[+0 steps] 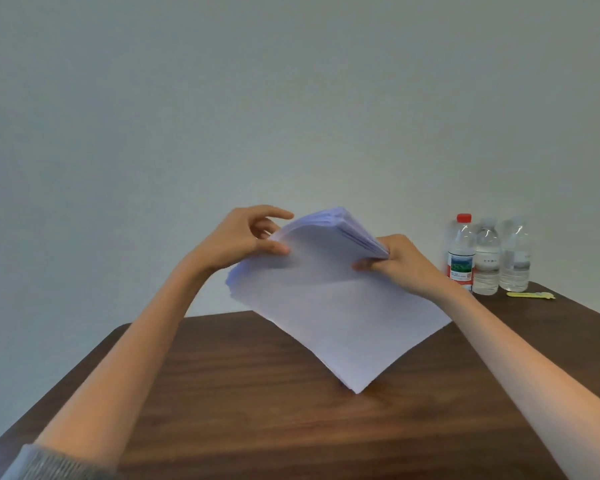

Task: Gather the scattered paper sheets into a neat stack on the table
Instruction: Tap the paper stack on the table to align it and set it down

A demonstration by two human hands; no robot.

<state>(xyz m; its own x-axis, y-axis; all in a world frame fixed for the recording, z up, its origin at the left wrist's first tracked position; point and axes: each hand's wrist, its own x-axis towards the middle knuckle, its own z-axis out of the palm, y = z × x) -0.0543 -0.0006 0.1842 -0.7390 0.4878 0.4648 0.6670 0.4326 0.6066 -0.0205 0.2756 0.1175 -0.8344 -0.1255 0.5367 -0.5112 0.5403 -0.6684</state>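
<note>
A thick stack of white paper sheets (336, 313) is held tilted above the dark wooden table (257, 410), with its lowest corner touching the tabletop. My left hand (243, 237) pinches the stack's upper left edge, thumb on the front sheet and fingers curled behind. My right hand (399, 261) grips the upper right edge, thumb in front and fingers wrapped round the sheets. The top of the stack bends toward me and the sheet edges fan out slightly.
Three water bottles (485, 258) stand at the table's far right, one with a red cap (463, 218). A small yellow object (530, 295) lies in front of them. A plain pale wall rises behind the table's far edge.
</note>
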